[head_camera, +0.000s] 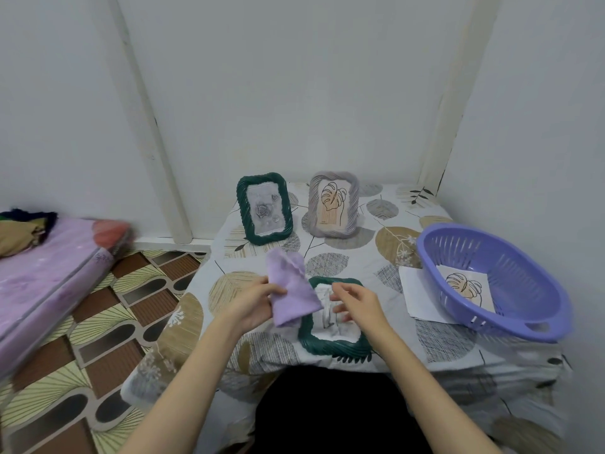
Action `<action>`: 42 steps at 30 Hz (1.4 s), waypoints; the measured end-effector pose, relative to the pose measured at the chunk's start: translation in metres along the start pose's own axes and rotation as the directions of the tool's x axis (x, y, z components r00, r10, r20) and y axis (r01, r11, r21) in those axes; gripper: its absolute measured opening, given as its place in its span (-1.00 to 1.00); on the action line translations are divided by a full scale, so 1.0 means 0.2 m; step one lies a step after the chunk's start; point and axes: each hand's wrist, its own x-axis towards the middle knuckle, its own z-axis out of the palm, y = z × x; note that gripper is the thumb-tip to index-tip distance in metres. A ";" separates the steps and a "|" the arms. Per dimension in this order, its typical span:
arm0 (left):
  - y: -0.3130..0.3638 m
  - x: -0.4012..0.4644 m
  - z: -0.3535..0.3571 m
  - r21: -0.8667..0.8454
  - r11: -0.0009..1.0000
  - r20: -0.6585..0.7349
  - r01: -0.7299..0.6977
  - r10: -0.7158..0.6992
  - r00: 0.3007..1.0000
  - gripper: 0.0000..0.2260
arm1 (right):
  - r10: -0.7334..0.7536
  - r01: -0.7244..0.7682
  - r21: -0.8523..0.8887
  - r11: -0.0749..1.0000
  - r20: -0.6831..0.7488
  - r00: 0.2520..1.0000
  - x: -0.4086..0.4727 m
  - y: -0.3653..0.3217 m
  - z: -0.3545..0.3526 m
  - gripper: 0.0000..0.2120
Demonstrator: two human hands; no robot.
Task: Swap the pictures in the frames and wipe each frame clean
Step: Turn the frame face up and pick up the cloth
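My table (386, 244) holds a purple basket (510, 253) at its right edge and two frames standing at the back. A green frame (337, 347) lies flat near the front edge. My left hand (253, 306) grips a lilac cloth (291, 290); my right hand (357, 304) hovers over the frame, fingers loose.

The surface (386, 253) wears a leaf-print cloth. Near its far edge stand a green frame (264, 208) and, just beside it, a grey frame (333, 204). Another green frame (335, 322) lies flat at the near edge. Along the right edge sits a purple basket (491, 280) overlapping a white sheet (414, 290).
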 end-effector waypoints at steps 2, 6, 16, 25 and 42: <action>-0.02 0.00 0.03 -0.043 0.999 0.067 -0.007 0.010 0.998 -0.77 | 0.018 -0.022 0.061 0.998 0.072 0.997 0.00 -0.06 0.03 -0.69; -0.07 0.02 0.06 -0.096 0.995 0.071 -0.026 0.033 0.997 -0.73 | -0.106 0.107 -0.052 0.993 0.024 0.994 0.01 -0.12 0.07 -0.65; -0.12 0.00 0.04 -0.034 0.999 0.118 0.039 -0.035 0.992 -0.62 | 0.019 -0.007 -0.131 0.991 0.092 0.996 0.04 -0.15 0.12 -0.80; -0.15 0.01 0.05 -0.223 0.974 0.135 0.049 -0.019 0.991 -0.50 | 0.081 -0.056 -0.155 0.986 0.156 0.984 0.07 -0.18 0.14 -0.81; -0.17 0.06 0.10 -0.141 0.984 0.119 -0.108 0.125 0.985 -0.58 | -0.071 0.054 -0.230 0.972 -0.067 0.995 0.09 -0.14 0.07 -0.83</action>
